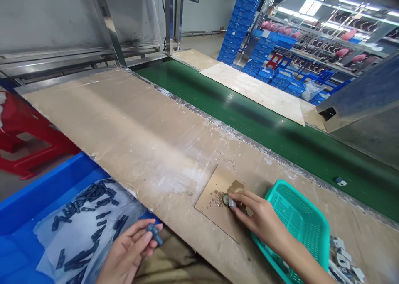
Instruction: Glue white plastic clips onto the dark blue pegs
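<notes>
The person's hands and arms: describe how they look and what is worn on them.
Both the left hand and the right hand are bare, with no gloves, rings or finger cots visible. The right forearm is uncovered as far as the picture's edge, with no sleeve, watch or wristband. Only the left hand and wrist show, also unsleeved. The fingernails look short and unpainted.

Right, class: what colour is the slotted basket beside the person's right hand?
Teal green; the basket shows clearly in the head view, beside the right hand.
</notes>
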Tool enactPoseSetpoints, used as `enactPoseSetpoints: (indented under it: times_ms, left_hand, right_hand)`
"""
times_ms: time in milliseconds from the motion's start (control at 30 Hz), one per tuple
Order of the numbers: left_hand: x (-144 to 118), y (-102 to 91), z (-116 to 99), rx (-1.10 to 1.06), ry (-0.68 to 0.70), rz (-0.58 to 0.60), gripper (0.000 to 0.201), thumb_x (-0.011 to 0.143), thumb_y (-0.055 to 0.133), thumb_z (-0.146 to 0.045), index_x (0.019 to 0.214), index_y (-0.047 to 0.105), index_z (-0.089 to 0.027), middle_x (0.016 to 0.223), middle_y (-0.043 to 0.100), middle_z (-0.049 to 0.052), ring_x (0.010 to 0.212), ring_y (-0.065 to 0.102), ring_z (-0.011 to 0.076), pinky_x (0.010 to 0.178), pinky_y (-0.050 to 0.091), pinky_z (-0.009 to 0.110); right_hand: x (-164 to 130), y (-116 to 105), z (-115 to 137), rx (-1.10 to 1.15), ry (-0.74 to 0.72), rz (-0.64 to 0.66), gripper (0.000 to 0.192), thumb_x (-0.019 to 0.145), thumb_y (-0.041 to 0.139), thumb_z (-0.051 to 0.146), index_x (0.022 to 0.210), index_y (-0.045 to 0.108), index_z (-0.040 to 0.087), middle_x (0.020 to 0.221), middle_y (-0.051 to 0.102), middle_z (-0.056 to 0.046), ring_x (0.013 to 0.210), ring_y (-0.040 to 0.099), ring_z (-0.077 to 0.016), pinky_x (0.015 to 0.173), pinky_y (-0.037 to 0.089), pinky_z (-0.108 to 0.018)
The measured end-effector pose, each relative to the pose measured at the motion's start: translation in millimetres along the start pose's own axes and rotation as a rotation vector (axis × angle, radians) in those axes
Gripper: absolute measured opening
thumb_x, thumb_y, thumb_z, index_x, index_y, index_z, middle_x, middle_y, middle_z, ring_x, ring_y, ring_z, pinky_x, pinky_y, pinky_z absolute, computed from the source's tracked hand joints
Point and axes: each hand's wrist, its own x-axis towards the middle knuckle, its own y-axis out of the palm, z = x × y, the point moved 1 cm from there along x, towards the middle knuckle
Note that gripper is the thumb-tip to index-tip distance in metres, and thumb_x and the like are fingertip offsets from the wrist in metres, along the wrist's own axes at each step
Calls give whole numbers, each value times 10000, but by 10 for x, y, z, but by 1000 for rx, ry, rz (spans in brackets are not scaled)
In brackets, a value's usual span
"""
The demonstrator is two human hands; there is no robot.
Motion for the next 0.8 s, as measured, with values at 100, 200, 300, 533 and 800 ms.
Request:
enactPoseSetpoints:
  times_ms: [100,200,300,533,800]
  left_hand:
    - [-20,272,39,73,138,66,333,620,780,-366,806,604,-153,768,713,52,589,635,131,520,540,183]
    - [1,491,82,258,586,124,143,707,712,-216,806,616,-175,801,737,39,702,694,164,635,593,207]
    - [-12,638,78,532,1313,234,232,726,644,-38,918,618,-166,894,737,58,821,693,157,720,593,205]
    - [-22,745,-14,794,1921,451,245,786,532,-54,1021,581,-8,1012,693,186,1132,572,255,836,585,320]
    - [-41,839,-61,841,1977,556,237,870,418,-119,1003,587,-18,965,709,167,1158,545,259,891,561,317]
  right_hand:
    - [-38,-47,34,45,-6,-64,224,894,523,274,1083,621,205,957,640,-81,799,621,-197,721,532,-335]
    - [-116,-94,158,180,30,-174,198,843,619,299,1031,655,245,977,672,-63,875,637,-210,776,540,-322]
    - [-225,-98,358,422,105,-210,202,783,693,298,984,687,280,960,700,-45,824,666,-200,718,572,-268]
    - [-398,-13,660,708,163,-251,253,703,769,277,941,681,279,880,703,-58,799,680,-222,700,604,-287]
    - [-351,86,703,907,286,-266,289,655,801,241,913,671,249,815,677,-23,761,659,-172,741,583,-269]
